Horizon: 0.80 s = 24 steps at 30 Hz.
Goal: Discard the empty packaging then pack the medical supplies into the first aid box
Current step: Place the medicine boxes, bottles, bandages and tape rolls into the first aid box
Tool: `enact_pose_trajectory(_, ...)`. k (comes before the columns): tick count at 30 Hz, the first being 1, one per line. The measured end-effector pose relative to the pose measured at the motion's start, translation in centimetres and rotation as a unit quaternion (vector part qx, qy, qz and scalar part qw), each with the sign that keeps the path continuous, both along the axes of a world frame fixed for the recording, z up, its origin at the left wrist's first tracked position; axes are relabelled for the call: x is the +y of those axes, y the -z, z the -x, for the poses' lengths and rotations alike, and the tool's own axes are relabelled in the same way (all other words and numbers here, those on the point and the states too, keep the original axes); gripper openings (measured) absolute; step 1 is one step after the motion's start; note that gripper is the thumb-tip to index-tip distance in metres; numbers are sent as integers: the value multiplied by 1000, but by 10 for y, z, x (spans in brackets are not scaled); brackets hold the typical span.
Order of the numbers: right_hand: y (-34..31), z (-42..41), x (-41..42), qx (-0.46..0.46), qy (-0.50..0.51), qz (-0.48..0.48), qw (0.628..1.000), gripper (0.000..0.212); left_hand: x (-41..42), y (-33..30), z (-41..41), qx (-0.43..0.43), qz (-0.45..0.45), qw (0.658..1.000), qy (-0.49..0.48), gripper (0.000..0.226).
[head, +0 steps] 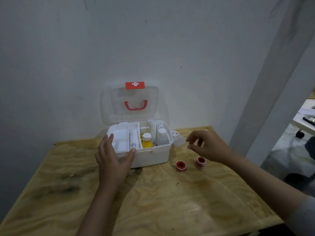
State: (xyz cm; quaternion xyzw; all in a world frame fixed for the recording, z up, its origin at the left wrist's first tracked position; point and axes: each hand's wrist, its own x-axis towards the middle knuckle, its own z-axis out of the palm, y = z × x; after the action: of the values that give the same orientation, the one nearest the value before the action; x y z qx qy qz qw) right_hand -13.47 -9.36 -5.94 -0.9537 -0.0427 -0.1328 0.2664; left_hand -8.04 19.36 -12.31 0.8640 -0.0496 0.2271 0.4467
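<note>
The white first aid box (153,155) stands open on the wooden table, its clear lid (109,106) with a red handle leaning against the wall. Inside are a white tray, a yellow bottle (147,142), a white bottle (162,137) and a tube (133,137). My left hand (114,157) rests open against the box's front left corner, thumb on the rim. My right hand (206,145) hovers open to the right of the box, fingertips close to a small clear packet (178,138) lying beside the box. Two red tape rolls (181,166) (201,161) lie on the table below my right hand.
The plywood table (153,201) stands against a white wall. A white post (272,82) rises at the right. Beyond it are the floor, a chair's wheels (300,134) and another desk edge (305,116).
</note>
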Motion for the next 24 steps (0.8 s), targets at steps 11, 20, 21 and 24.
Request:
enact_pose_trajectory(11, 61, 41, -25, 26, 60, 20, 998, 13, 1, 3, -2, 5, -4, 1000, -2, 82)
enact_pose_trajectory(20, 66, 33, -14, -6, 25, 119, 993, 13, 1, 3, -1, 0, -1, 1000, 6, 81)
enact_pose_trajectory(21, 66, 32, -12, -1, 10, 131, 991, 15, 1, 3, -1, 1, -1, 1000, 6, 81)
enact_pose_trajectory(24, 66, 30, -8, 25, -22, 144, 989, 21, 1, 2, -1, 3, -3, 1000, 6, 81)
